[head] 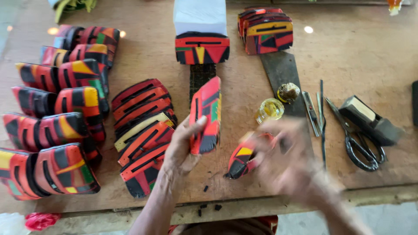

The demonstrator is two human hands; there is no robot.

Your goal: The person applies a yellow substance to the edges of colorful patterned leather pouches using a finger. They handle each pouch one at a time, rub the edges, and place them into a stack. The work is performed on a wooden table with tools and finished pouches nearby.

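Two hands are working over the wooden table (374, 52) in the head view. The left hand (183, 148) is pinching a flat red, black and green patchwork panel (206, 114) upright between thumb and fingers. The right hand (287, 163) is blurring (its grip cannot be told), lying against a second patchwork piece (244, 159). Finished pouches (56, 122) are lying to the left, stacked panels (141, 130) just beside them, and scissors (359, 139) to the right.
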